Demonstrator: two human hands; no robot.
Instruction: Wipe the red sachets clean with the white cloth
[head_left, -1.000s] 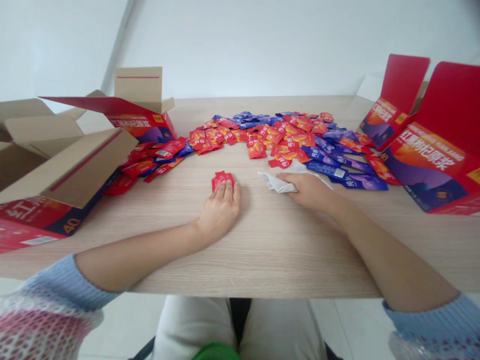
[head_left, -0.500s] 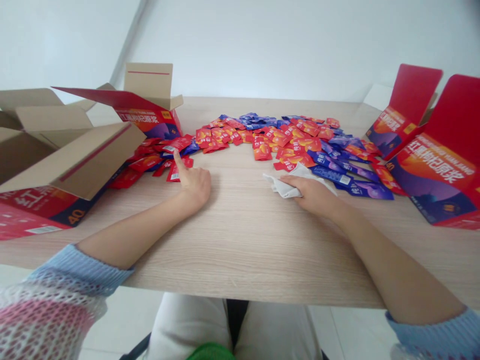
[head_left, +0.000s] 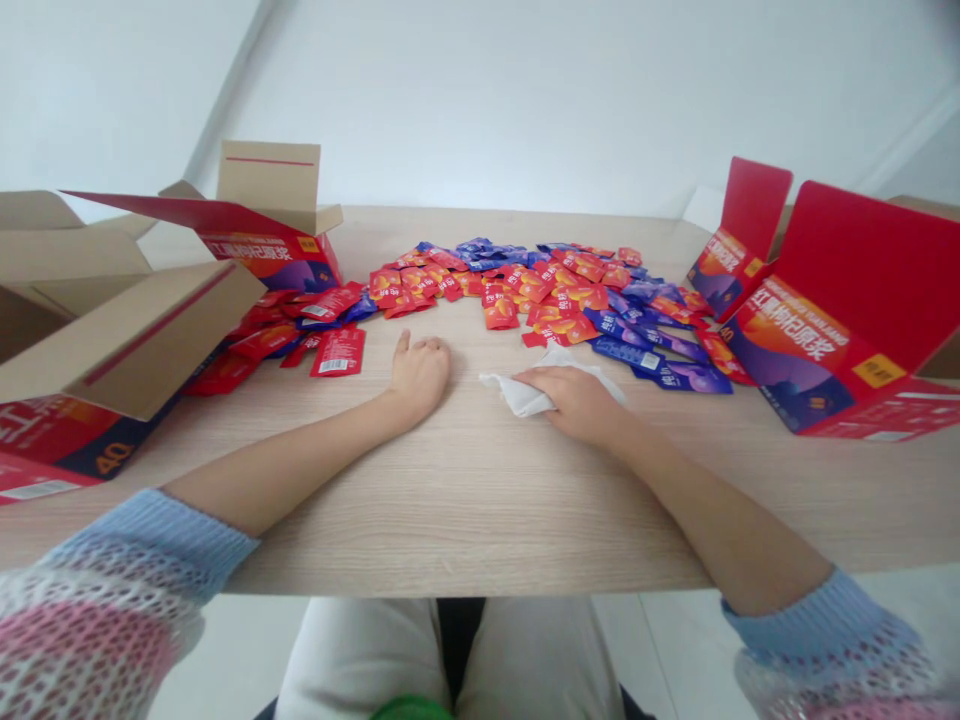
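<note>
My left hand [head_left: 421,378] rests on the wooden table, curled in a loose fist with nothing visible in it. A red sachet [head_left: 339,353] lies flat just to its left, at the edge of a heap of red and blue sachets [head_left: 259,340]. Under the fingers of my right hand [head_left: 574,400] is a crumpled white tissue [head_left: 525,398], pressed against the table. Behind the tissue spreads a pile of red-orange sachets [head_left: 562,325]. Dark blue sachets [head_left: 682,375] lie to its right.
Two open cartons stand at the left, a near one [head_left: 45,440] with brown flaps and a far one [head_left: 262,262]. At the right are two more red cartons, the nearer [head_left: 810,350] and the farther [head_left: 724,265]. The table's front edge [head_left: 465,590] runs above my lap.
My left hand has drawn back from the left sachets, its outstretched index finger now curled in. My right hand still holds the tissue. The whole view has shifted slightly.
</note>
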